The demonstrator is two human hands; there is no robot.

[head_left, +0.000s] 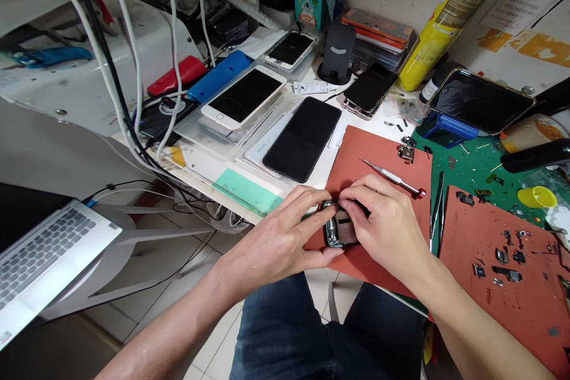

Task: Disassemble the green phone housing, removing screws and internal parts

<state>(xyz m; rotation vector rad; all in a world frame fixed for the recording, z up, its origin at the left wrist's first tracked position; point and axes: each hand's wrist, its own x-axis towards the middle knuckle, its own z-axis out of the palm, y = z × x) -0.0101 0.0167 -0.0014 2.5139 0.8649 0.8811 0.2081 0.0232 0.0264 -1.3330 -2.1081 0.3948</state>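
Hands meet over an opened phone (345, 230) at the near edge of a red-brown mat (378, 157) on the desk (202, 173). Of the 2, the left hand (285, 237) grips the phone's left end, thumb at its lower edge and fingers at its upper edge. The right hand (392, 222) is bent in from the other side, thumb and index finger drawn together at the upper edge; whether they pinch a small part cannot be seen.

Beyond them on the same mat lies a silver screwdriver (392, 176) with a red end, its tip pointing left. Tweezers (438, 211) lie just right of that mat, and a 2nd red-brown mat (467, 249) carries small loose parts (502, 256). A black phone (303, 139) lies past the left hand, with a white-framed phone (247, 98) farther left on a clear case (211, 128). A yellow can (439, 24) stands tilted at the back right.
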